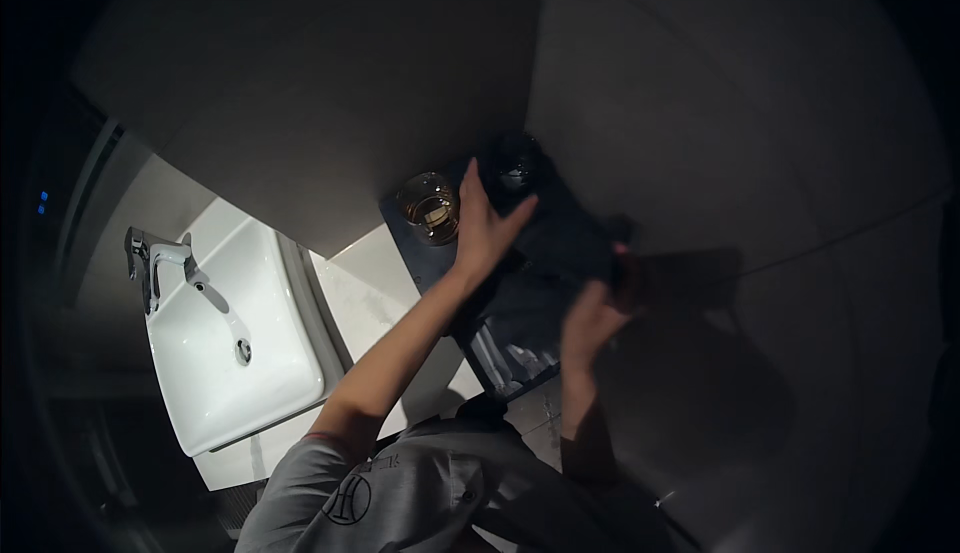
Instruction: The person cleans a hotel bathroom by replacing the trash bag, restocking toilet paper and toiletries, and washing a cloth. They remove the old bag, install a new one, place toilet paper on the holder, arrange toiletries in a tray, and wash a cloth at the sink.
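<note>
My left hand (484, 227) reaches over a dark tray (420, 264), thumb and fingers spread and nothing seen between them. Just left of its fingers is a rounded clear glass (429, 212) with an amber tint and a pale square patch inside. A dark, shiny rounded vessel (517, 169) stands beyond the fingertips in the corner. My right hand (596, 317) is blurred and in shadow at the tray's right side. Near its fingertips is a dim dark object (630, 275); whether the hand grips it cannot be made out. Glossy, transparent-looking material (517, 354) lies at the tray's near end.
To the left, a white washbasin (225, 380) with a chrome tap (157, 260) sits on a pale countertop (367, 290). Dark walls (420, 65) meet in a corner behind the tray. Another wall (750, 140) rises close on the right. The light is low.
</note>
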Available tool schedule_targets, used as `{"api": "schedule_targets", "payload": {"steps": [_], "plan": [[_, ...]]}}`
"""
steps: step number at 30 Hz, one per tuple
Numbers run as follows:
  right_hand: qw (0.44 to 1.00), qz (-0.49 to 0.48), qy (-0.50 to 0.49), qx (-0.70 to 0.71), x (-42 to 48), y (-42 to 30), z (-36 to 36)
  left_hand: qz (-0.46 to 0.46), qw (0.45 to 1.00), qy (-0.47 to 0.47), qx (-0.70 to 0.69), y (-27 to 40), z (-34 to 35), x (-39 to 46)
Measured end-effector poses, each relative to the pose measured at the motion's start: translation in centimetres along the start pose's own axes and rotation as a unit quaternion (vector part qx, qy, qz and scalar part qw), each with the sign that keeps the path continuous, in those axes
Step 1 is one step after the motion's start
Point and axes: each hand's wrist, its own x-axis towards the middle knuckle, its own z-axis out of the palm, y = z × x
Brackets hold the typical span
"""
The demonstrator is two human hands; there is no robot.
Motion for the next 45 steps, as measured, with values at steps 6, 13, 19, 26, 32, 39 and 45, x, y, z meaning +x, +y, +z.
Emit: {"api": "schedule_targets", "payload": {"steps": [6,13,19,26,32,39,45], "plan": [[0.874,-0.13,-0.207,-0.42,1.5,4.2,4.9,-0.053,0.998,-0.022,-0.039,-1.0,2.8,4.8],[0.861,-0.326,-0.235,-0.312,8.4,9.8,12.2,0.094,0.985,-0.002,-0.143,8.3,-3.3,5.7],[0.876,-0.294,-0.325,-0.201,8.0,8.7,11.9,0.099,0.985,0.004,-0.138,10.3,-10.3,5.0],[0.842,-0.24,-0.254,-0.412,4.6,4.6,10.2,0.063,0.99,-0.018,-0.128,9.6,-11.4,3.5],[0.832,-0.223,-0.299,-0.41,-5.7,0.7,8.2,0.066,0.99,-0.033,-0.123,9.5,-10.8,2.9],[0.862,-0.027,-0.505,-0.037,-14.1,-1.3,10.7,0.071,0.986,-0.055,-0.141,9.4,-10.0,3.1],[0.856,-0.295,-0.421,-0.047,-13.5,-4.0,7.4,0.058,0.988,-0.065,-0.125,9.4,-9.7,2.6]]}}
